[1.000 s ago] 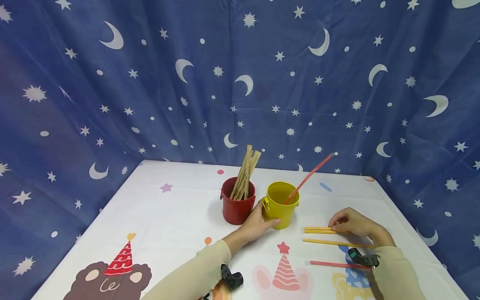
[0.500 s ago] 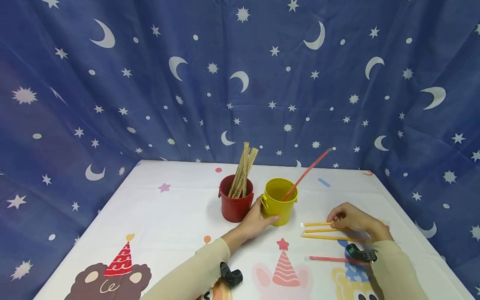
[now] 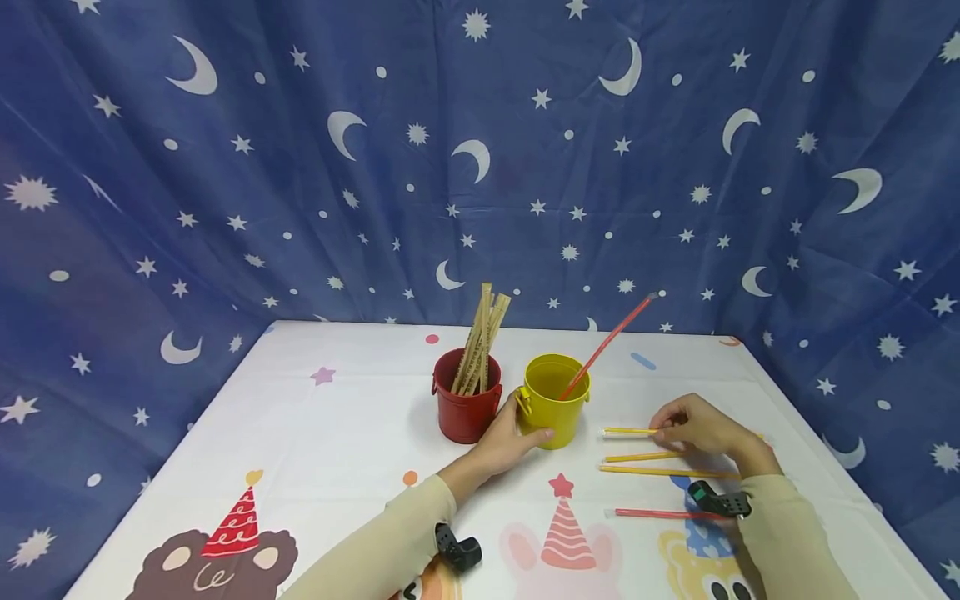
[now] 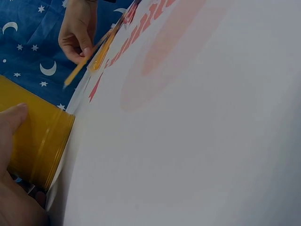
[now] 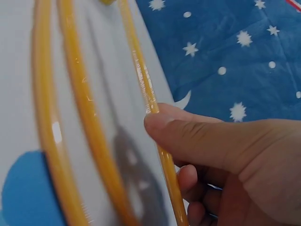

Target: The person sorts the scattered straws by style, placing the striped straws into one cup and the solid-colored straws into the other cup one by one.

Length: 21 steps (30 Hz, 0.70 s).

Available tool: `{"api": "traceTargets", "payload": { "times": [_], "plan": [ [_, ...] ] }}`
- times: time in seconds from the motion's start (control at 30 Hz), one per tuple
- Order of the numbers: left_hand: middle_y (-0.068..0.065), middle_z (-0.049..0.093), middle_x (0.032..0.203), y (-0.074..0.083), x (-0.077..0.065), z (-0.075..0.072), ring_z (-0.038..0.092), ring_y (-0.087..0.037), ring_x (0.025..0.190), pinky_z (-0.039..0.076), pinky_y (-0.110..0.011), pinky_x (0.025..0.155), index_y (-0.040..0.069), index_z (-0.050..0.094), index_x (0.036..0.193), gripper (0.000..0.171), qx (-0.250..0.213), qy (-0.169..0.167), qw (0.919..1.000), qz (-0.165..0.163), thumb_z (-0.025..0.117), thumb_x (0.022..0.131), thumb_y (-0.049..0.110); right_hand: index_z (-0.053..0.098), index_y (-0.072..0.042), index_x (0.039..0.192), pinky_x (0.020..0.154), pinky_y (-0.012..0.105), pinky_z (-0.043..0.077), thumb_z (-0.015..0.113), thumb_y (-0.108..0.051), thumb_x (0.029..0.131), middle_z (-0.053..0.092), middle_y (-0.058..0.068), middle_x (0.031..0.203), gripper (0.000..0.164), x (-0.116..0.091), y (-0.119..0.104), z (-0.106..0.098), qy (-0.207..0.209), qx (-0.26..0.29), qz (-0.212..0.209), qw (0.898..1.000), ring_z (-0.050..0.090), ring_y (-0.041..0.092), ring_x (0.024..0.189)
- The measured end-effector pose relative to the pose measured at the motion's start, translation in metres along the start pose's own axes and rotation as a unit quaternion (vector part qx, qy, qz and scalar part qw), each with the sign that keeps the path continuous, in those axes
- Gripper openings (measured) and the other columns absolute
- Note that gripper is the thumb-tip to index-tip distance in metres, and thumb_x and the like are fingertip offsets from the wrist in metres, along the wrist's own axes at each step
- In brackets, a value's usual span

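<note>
My left hand (image 3: 498,442) grips the side of a small yellow bucket (image 3: 557,423), its thumb (image 4: 14,115) across the front wall. A red straw (image 3: 611,340) in a clear wrapper leans out of this bucket to the right. To the right, my right hand (image 3: 696,425) pinches a wrapped orange straw (image 5: 141,70) between thumb and fingertips. That straw is raised over the table, its shadow beside it in the right wrist view. Two more orange straws (image 3: 641,457) lie just in front, with a wrapped red straw (image 3: 652,513) nearer still.
A red bucket (image 3: 463,418) stands left of the yellow one, close by my left hand. Several tan sticks with dark print (image 3: 480,342) stand in it. A blue curtain (image 3: 390,192) with moons and stars hangs behind the white, cartoon-printed tablecloth (image 3: 352,417).
My right hand has lifted one orange straw and drawn it back, away from the other two. My left hand has kept its grip on the yellow bucket. The head view has shifted slightly.
</note>
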<state>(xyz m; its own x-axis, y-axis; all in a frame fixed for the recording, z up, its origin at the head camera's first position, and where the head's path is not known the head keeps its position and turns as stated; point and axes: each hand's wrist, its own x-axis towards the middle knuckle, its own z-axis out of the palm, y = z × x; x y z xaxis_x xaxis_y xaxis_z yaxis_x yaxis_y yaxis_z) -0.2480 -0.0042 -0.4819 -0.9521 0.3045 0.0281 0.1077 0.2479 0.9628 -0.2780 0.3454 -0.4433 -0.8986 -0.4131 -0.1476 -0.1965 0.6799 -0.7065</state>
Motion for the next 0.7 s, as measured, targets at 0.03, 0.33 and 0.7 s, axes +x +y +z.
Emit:
{"api": "traceTargets", "payload": {
  "times": [0.03,0.33,0.7],
  "plan": [
    [-0.012,0.036,0.163,0.000,0.000,0.000,0.029,-0.028,0.155,0.020,-0.051,0.129,0.009,0.026,0.158,0.084,0.001,0.001,1.0000,0.000,0.074,0.091,0.027,0.075,0.001,0.100,0.058,0.019,0.041,0.072,-0.007,0.091,0.060,-0.003,0.077,0.013,0.000,-0.002,-0.001,0.008,-0.005,-0.005,1.000,0.049,0.007,0.068],
    [-0.013,0.036,0.163,-0.001,-0.001,-0.001,0.029,-0.029,0.155,0.020,-0.052,0.128,0.008,0.025,0.158,0.084,-0.005,-0.002,1.0000,-0.001,0.073,0.092,0.028,0.074,0.003,0.103,0.063,0.020,0.047,0.070,-0.006,0.093,0.060,-0.004,0.082,0.014,-0.006,-0.017,-0.010,0.039,0.014,-0.051,0.998,0.052,0.007,0.073],
    [-0.012,0.034,0.164,0.001,0.000,0.000,0.028,-0.029,0.155,0.021,-0.052,0.128,0.009,0.024,0.159,0.084,-0.005,-0.002,1.0000,-0.001,0.072,0.093,0.028,0.072,0.005,0.110,0.065,0.021,0.048,0.070,-0.010,0.094,0.060,-0.004,0.084,0.022,-0.014,-0.039,-0.020,0.100,0.037,-0.070,0.992,0.055,0.009,0.075]
  ]
}}
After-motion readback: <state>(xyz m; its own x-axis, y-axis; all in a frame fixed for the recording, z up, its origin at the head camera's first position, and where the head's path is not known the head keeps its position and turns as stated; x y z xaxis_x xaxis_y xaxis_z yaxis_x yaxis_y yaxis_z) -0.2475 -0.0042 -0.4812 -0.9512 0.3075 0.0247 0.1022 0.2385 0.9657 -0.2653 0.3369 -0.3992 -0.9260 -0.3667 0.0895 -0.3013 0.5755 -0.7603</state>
